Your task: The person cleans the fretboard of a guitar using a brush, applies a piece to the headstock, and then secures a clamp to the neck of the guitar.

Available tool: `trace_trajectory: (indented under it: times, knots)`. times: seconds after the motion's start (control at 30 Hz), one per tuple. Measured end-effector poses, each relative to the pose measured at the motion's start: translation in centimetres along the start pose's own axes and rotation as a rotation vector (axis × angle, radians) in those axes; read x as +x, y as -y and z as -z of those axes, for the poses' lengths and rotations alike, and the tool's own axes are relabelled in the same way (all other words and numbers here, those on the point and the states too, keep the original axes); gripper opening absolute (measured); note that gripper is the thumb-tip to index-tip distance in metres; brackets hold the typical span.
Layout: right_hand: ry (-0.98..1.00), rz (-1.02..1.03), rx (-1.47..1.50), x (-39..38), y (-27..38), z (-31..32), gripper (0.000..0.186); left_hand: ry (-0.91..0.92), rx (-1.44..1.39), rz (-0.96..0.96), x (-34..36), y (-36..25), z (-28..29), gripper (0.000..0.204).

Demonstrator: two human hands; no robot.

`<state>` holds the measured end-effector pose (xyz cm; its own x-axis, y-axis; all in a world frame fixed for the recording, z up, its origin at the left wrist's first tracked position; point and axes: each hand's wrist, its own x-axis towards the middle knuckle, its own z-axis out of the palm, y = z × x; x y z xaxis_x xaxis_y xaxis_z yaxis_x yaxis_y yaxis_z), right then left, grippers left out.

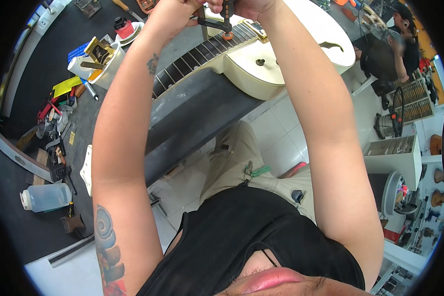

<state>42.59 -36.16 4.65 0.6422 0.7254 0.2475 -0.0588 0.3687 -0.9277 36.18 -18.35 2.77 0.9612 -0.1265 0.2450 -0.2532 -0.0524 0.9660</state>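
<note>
A cream-coloured electric guitar (259, 71) lies across the bench, its dark fretted neck (182, 63) pointing to the lower left. Over the upper frets stands a black screw clamp (214, 23) with an orange pad resting on the fingerboard and a black-and-orange handle. My left hand (178, 18) is closed around the clamp's arm side. At the handle's upper end my right hand (251, 7) is closed, its fingers partly cut off by the top edge. A gold-coloured pickup (258, 29) sits on the body beside the right wrist.
A dark padded support (197, 116) lies under the neck. Left on the bench are a white tub (108, 66) of parts, a red bottle (124, 28), a marker (90, 90) and a clear plastic bottle (47, 197). Another person (385, 54) sits at the far right.
</note>
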Motion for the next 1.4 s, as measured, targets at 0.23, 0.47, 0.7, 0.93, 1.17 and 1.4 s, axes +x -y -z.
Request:
trace_trajectory:
  times: [0.23, 0.47, 0.7, 0.93, 1.17, 1.4]
  knots:
    - [-0.179, 0.193, -0.098, -0.5, -1.9, -2.3, 0.038, -0.033, 0.075, 0.024, 0.2, 0.7, 0.7, 0.016]
    - [-0.311, 0.205, -0.137, 0.1, -2.0, -2.3, 0.036, -0.035, 0.118, 0.039, 0.0, 0.1, 0.3, 0.016]
    - [0.220, -0.077, 0.095, 0.3, -0.5, 1.4, 0.035, -0.041, 0.002, 0.042, -0.4, -0.5, -1.1, 0.017]
    - [-0.631, 0.957, -1.267, 0.8, -3.4, -1.6, 0.025, 0.032, 0.174, -0.027, 1.4, 1.1, 0.7, 0.016]
    - [-0.028, 0.082, 0.038, -0.6, -0.6, -0.9, 0.035, 0.038, -0.092, 0.004, 0.1, -0.1, -0.2, 0.020]
    - [-0.141, 0.084, -0.089, -0.6, -0.7, -1.0, 0.031, 0.021, 0.012, 0.010, 0.7, 0.4, -0.1, 0.019]
